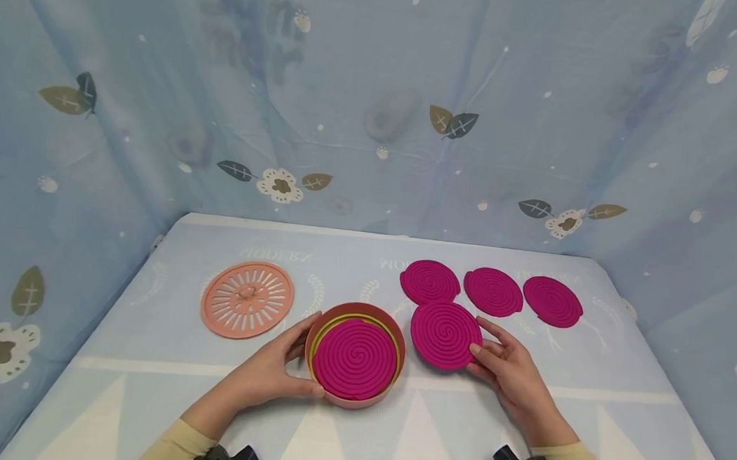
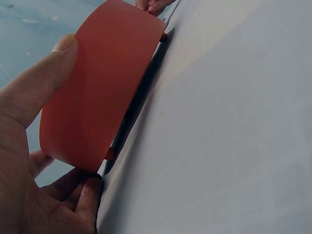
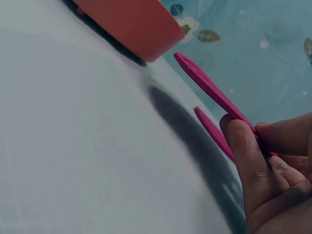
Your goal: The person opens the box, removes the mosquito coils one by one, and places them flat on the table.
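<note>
A round coral-pink mosquito coil box (image 1: 402, 345) with a yellow inner ring stands on the table, raised on small feet. Inside it lies a magenta mosquito coil (image 1: 355, 359). My left hand (image 1: 274, 368) grips the box's left side, with the thumb (image 2: 66, 51) at the near wall and the fingers round the far side. Pinched by its right edge between the thumb and fingers of my right hand (image 1: 514, 372), another magenta coil (image 1: 444, 333) is held tilted above the table, just right of the box. Its shadow (image 3: 195, 141) falls below it in the right wrist view.
Three more magenta coils lie flat in a row at the back right: one at left (image 1: 430, 281), one in the middle (image 1: 493, 292), one at right (image 1: 553, 301). A slotted pink lid (image 1: 262, 315) with a small knob lies left of the box. Patterned blue cloth (image 1: 366, 68) hangs behind the table.
</note>
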`<state>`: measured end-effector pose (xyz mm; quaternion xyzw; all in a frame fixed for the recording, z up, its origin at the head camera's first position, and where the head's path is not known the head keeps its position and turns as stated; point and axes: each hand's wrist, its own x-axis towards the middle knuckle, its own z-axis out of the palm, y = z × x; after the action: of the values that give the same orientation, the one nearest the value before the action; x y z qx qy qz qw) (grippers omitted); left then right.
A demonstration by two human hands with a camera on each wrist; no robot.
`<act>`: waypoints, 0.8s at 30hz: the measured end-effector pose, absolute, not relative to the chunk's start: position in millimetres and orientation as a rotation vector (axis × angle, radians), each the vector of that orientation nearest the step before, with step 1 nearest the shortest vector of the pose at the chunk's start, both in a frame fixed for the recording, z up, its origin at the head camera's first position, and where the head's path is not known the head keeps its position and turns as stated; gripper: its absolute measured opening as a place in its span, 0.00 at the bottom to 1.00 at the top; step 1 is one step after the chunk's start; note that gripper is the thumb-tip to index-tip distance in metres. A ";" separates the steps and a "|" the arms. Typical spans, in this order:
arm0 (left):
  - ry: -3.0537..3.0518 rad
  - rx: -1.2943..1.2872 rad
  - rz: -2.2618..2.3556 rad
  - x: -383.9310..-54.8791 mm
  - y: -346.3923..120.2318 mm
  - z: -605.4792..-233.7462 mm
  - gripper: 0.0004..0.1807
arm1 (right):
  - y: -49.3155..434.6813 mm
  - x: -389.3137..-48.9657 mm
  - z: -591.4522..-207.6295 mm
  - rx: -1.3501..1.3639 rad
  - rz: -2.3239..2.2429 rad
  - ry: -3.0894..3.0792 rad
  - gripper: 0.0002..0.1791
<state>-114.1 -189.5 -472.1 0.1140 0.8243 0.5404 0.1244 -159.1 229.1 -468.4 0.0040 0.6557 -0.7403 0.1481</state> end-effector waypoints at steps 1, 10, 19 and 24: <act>2.403 0.328 1.575 -114.0 -189.9 -472.0 0.67 | 229.4 -159.7 -470.5 0.023 -2.125 1.882 0.40; 2.421 0.391 1.582 -115.3 -189.5 -473.7 0.67 | 227.5 -161.9 -477.2 0.063 -2.080 1.938 0.39; 2.414 0.347 1.564 -115.1 -189.4 -471.8 0.67 | 225.3 -162.2 -478.0 0.066 -2.020 1.999 0.39; 2.427 0.346 1.552 -114.7 -189.5 -471.8 0.67 | 225.0 -160.3 -480.1 0.079 -2.007 2.019 0.38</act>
<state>-114.7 -189.5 -471.8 0.1185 0.8304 0.5311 0.1199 -160.3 225.0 -480.1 0.0275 0.7012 -0.6973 0.1464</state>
